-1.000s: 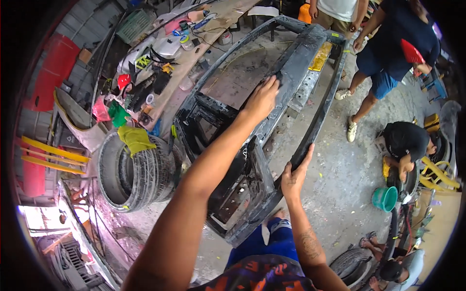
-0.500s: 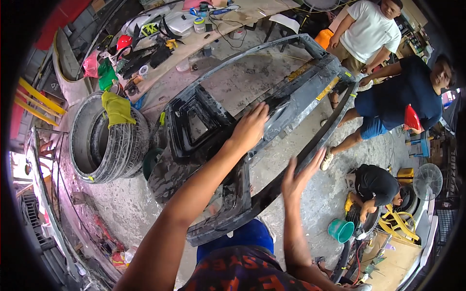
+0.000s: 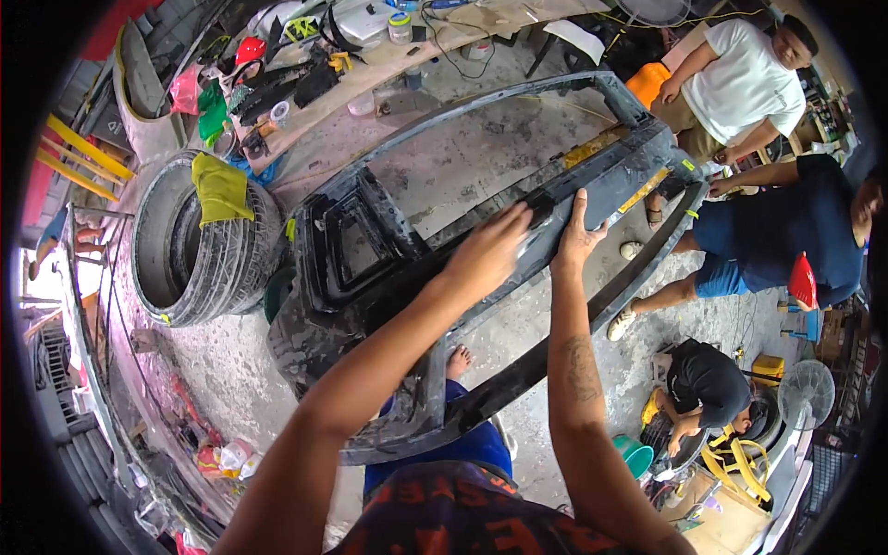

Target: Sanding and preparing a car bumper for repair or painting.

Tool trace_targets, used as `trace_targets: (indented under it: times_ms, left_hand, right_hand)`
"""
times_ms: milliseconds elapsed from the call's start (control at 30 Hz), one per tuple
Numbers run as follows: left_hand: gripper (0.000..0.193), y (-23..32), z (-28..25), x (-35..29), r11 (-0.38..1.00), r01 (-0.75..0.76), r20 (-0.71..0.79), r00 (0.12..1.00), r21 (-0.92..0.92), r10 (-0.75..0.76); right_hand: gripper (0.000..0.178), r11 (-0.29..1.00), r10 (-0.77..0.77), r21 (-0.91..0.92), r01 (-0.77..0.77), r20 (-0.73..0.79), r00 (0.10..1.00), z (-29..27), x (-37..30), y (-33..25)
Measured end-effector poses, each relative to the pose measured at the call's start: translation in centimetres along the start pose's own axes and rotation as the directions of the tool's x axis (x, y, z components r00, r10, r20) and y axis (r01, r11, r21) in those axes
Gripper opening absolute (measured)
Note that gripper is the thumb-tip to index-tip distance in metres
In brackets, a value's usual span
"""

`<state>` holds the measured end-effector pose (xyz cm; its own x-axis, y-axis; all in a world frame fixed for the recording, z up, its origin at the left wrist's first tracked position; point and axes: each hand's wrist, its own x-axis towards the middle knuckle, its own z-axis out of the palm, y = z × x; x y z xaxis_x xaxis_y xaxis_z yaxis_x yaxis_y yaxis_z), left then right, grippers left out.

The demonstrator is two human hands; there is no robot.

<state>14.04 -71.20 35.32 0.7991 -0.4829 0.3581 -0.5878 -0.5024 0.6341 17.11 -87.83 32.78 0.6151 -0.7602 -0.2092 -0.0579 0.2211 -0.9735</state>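
Note:
A large black and grey car body panel (image 3: 610,171), an open frame with a broad middle bar, stretches across the floor area before me. My left hand (image 3: 488,252) lies on the black middle bar, its fingers stretched forward but smeared by motion. Something pale shows by its fingertips, too blurred to name. My right hand (image 3: 579,242) is at the near edge of that bar, thumb up on the surface and fingers bent at the edge. The panel's near rail (image 3: 518,370) passes beneath my right forearm.
Stacked tires (image 3: 242,259) with a yellow-green cloth (image 3: 220,190) stand at left. A cluttered workbench (image 3: 319,120) is behind. Two people (image 3: 745,83) stand at the far right, one in dark clothes touching the panel's end. Another person (image 3: 708,384) crouches near a green bucket (image 3: 634,455).
My right hand has moved up from near the near rail to the middle bar's edge. My left hand has shifted slightly along the bar. The view has shifted a little.

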Motion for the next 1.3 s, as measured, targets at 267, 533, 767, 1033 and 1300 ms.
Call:
trace_targets:
  times_ms: [267,533,767,1033,1300]
  left_hand:
    - [0.041,-2.3,0.5,6.0,0.994,-0.097,-0.002,0.995,0.06,0.097]
    - [0.039,0.4,-3.6,-2.1,0.998,0.066,0.086,0.994,0.018,-0.067]
    - [0.034,-2.2,3.5,9.3,0.999,-0.018,0.039,0.999,0.036,0.017]
    - [0.047,2.7,-3.0,-3.9,0.988,0.055,0.029,0.998,0.142,-0.06]
    - [0.048,2.2,-2.0,-2.5,0.991,-0.017,0.074,0.997,0.133,0.007]
  right_hand:
    - [0.105,0.999,-0.043,0.03,0.042,0.03,0.999,2.4,-0.5,0.6]
    - [0.102,0.999,0.013,-0.04,-0.015,-0.048,0.999,0.0,0.9,0.8]
    - [0.098,0.999,0.036,0.038,-0.038,0.043,0.998,2.3,-1.0,0.1]
    - [0.093,0.996,-0.025,-0.082,0.022,-0.03,0.999,0.6,0.3,0.8]
    - [0.072,0.986,0.048,0.161,-0.043,-0.028,0.998,-1.3,1.7,2.4]
